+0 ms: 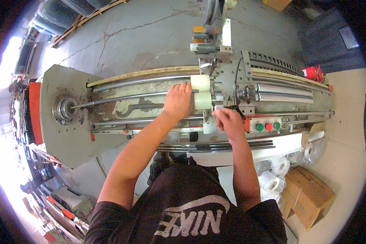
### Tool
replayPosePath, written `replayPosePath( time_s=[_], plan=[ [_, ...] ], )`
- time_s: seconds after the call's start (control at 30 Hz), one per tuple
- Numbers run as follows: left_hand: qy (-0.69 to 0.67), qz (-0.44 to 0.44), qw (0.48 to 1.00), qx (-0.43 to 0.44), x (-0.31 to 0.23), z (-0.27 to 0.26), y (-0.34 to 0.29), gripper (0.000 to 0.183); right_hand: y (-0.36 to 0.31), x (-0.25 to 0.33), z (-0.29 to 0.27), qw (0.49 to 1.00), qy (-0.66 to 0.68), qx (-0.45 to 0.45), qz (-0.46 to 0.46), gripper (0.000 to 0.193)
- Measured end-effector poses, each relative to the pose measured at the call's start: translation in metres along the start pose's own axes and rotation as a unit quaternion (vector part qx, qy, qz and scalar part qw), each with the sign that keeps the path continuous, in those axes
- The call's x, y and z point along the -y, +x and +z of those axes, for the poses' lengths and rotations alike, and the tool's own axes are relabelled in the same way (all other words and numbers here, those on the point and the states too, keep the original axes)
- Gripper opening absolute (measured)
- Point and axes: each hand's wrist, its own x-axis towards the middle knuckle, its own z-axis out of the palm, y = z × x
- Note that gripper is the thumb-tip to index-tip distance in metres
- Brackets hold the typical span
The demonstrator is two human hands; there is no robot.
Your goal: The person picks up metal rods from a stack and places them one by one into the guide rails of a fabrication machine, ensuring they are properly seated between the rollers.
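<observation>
My left hand [178, 100] lies over a long metal rod [138, 96] of the machine, its fingers together and curled over it. Just right of those fingers sit two cream-white rollers, an upper roller [200, 83] and a lower roller [203, 101]. They are mounted on the machine's metal carriage [227, 73]. My right hand [230, 123] is at the carriage's near side, below a shiny metal fitting [218, 106]. Its fingers are bent inward and closed; whatever lies between them is hidden.
A control box [264, 124] with green and red buttons stands right of my right hand. At the left end is a round chuck [65, 109] on a grey housing. Black rods [232, 146] lie along the near side. A cardboard box [309, 197] and clear film rolls [272, 183] stand lower right.
</observation>
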Motion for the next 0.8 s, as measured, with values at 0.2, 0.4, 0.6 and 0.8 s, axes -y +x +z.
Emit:
replayPosePath(
  time_s=[0.2,0.4,0.6,0.8],
  plan=[
    [-0.036,-0.005,0.998,0.057,-0.004,-0.012,0.004,0.076,-0.055,-0.089,-0.035,0.996,-0.084,0.029,0.009,0.032],
    [-0.055,-0.011,0.996,0.068,-0.001,-0.013,0.008,0.077,-0.101,-0.14,-0.059,0.993,-0.059,0.086,0.06,0.031],
    [-0.07,-0.019,0.996,0.05,0.003,-0.01,0.009,0.085,-0.153,-0.236,-0.084,0.968,-0.048,0.18,0.167,0.027],
    [-0.103,-0.039,0.993,-0.038,-0.004,-0.014,-0.007,0.091,-0.177,-0.388,-0.104,0.967,0.07,-0.098,0.226,0.028]
  ],
)
